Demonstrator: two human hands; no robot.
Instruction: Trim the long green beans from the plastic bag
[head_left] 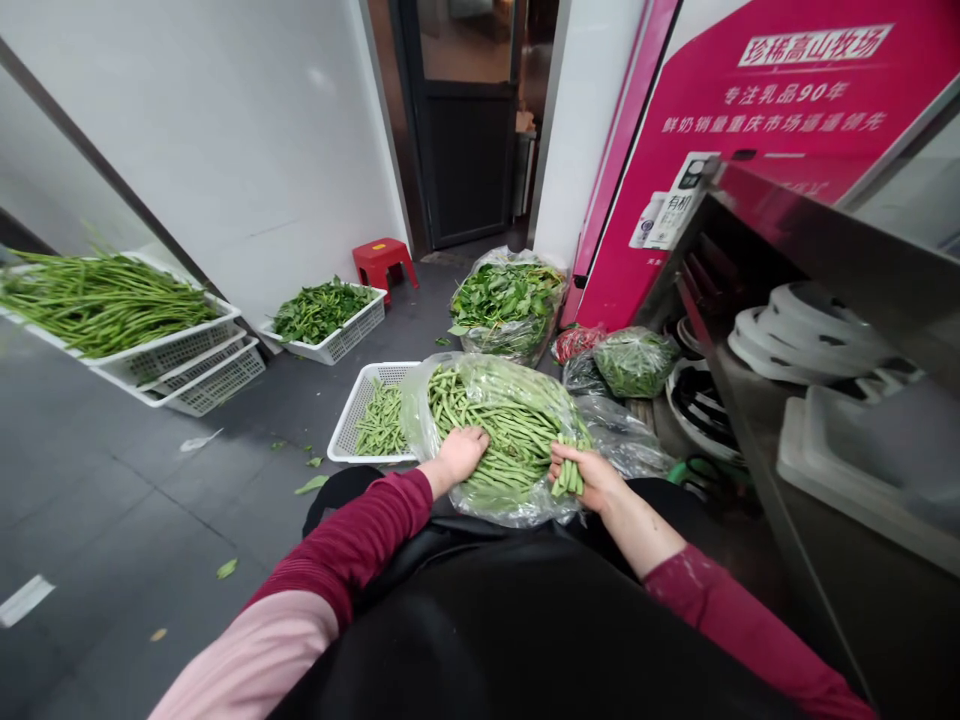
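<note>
A clear plastic bag (424, 410) full of long green beans (510, 420) lies open in front of my lap. My left hand (459, 456) rests at the left side of the pile, its fingers closed together and curled onto the beans. At the right side of the bag, my right hand (592, 478) is closed round a small bunch of green beans (568, 476), whose ends stick out below the fingers. Left of the bag stands a white basket (343, 430) with short bean pieces (381, 420) in it; the bag overlaps its right edge.
Stacked white baskets of green stems (112, 300) stand at left. A basket of leafy greens (322, 310), a red stool (384, 265) and a large bag of leaves (510, 300) are farther off. A metal shelf (750, 370) closes in the right side. Scissors (701, 475) lie right of my knee.
</note>
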